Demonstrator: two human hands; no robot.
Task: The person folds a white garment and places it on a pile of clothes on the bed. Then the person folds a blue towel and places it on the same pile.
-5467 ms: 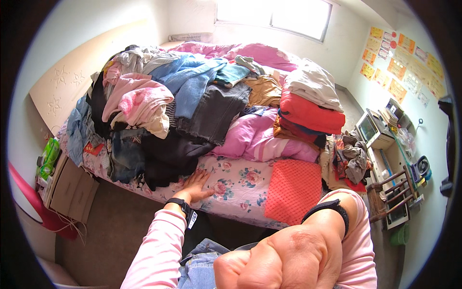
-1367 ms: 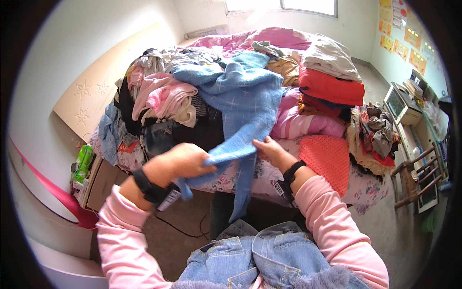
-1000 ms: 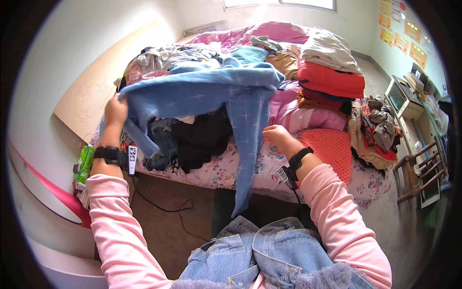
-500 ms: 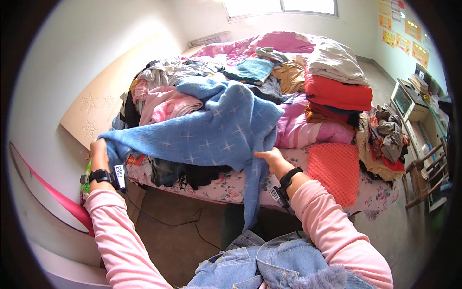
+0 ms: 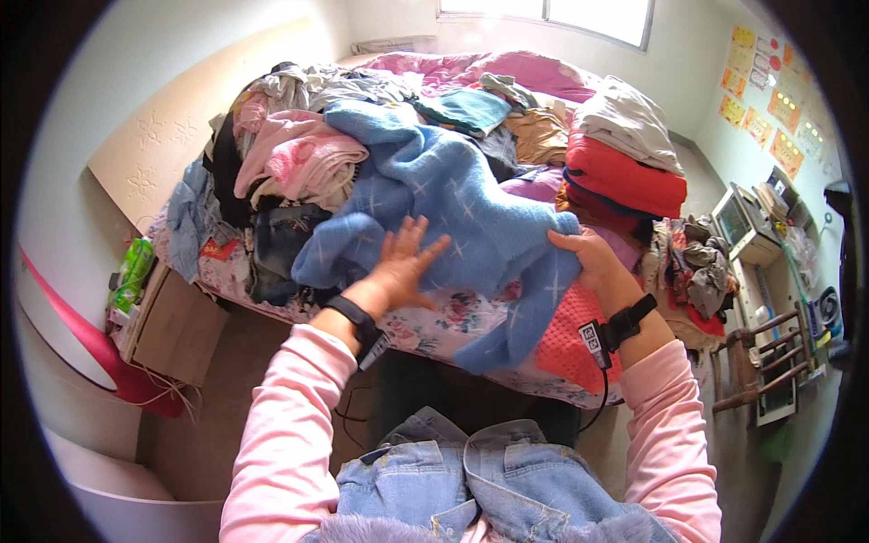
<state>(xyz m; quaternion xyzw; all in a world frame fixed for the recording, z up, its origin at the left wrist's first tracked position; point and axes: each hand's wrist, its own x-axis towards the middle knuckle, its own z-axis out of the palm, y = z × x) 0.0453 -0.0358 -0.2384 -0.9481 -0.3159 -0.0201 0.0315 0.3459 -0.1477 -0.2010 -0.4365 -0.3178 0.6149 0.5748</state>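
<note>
Sweater [image 5: 444,195] blue, white starry crosses; bedsheet [image 5: 407,329] pale pink, floral; cloth [image 5: 577,348] coral-red; sleeves [image 5: 281,443] light pink.

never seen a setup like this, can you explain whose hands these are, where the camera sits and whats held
A bare-handed person, not a machine, wears black straps at the wrists. The picture comes from a wide camera worn on the head, looking down, so straight edges bend. On the bed lie heaped clothes, a folded stack to the right and a coral cloth. The right hand has its grip on the edge of a blue sweater; the left hand is spread open over it, perhaps touching.
</note>
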